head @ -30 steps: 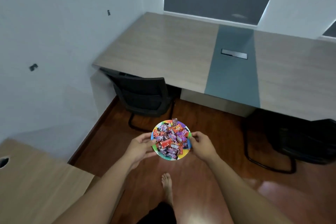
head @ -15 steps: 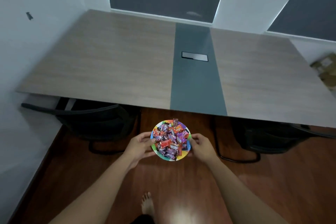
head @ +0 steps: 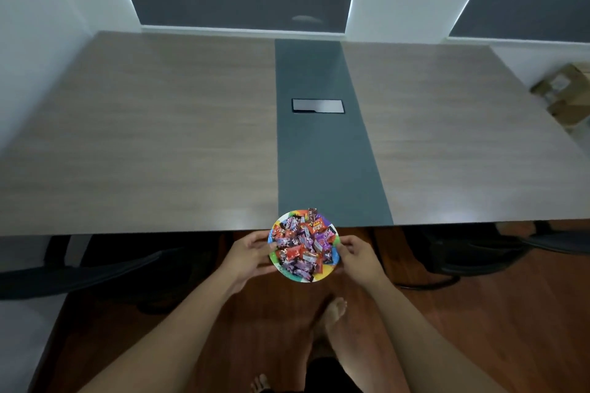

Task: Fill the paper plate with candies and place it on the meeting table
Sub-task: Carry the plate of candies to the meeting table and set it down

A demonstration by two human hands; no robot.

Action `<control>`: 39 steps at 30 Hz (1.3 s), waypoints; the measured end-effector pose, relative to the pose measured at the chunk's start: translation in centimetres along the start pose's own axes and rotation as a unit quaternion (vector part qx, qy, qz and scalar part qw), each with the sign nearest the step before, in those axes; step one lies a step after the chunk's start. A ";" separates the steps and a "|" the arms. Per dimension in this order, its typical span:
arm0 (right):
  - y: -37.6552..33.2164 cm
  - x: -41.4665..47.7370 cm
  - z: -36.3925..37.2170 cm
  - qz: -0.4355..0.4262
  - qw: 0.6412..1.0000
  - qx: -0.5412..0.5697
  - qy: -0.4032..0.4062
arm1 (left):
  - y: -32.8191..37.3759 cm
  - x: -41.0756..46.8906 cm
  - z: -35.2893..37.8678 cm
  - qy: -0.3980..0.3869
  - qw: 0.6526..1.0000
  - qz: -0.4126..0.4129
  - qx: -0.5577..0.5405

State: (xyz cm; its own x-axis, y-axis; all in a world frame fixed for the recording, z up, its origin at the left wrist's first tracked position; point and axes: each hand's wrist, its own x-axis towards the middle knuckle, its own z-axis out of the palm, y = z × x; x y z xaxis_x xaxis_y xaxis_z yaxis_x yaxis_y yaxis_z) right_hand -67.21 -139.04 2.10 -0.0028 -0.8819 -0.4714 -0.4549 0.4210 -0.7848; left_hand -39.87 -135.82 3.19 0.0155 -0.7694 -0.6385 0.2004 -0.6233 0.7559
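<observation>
A round, rainbow-rimmed paper plate (head: 332,257) is heaped with wrapped candies (head: 303,242) in red, orange and purple. I carry it level in the air with both hands. My left hand (head: 252,252) grips its left rim and my right hand (head: 357,257) grips its right rim. The plate's far edge overlaps the near edge of the meeting table (head: 159,143), a wide wood-grain top with a dark grey centre strip (head: 319,163). The rest of the plate hangs over the floor.
A cable hatch (head: 318,105) sits in the table's grey strip. Black chairs are tucked under the table at the left (head: 105,265) and the right (head: 479,249). Cardboard boxes (head: 565,92) stand at the far right. My bare feet are on the wooden floor (head: 479,329).
I have walked closer to the table, which now fills the view. The plate, held in both hands, has reached the table's near edge at the grey strip.
</observation>
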 end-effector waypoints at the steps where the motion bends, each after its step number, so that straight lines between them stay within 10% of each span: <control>1: -0.4 1.5 -0.5 0.000 1.000 0.001 -0.001 | 0.7 1.1 0.4 0.000 1.000 0.000 -0.003; 39: -18.7 44.9 -11.9 0.068 0.996 0.048 -0.026 | 28.4 37.5 9.9 0.025 0.999 -0.028 -0.013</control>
State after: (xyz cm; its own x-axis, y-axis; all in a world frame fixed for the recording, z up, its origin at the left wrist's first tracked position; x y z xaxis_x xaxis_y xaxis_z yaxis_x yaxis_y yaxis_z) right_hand -69.41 -189.05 0.39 -0.0118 -0.8038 -0.5948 -0.3655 0.5571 -0.7457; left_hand -43.31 -183.72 2.12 0.0520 -0.7257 -0.6860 0.2279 -0.6602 0.7157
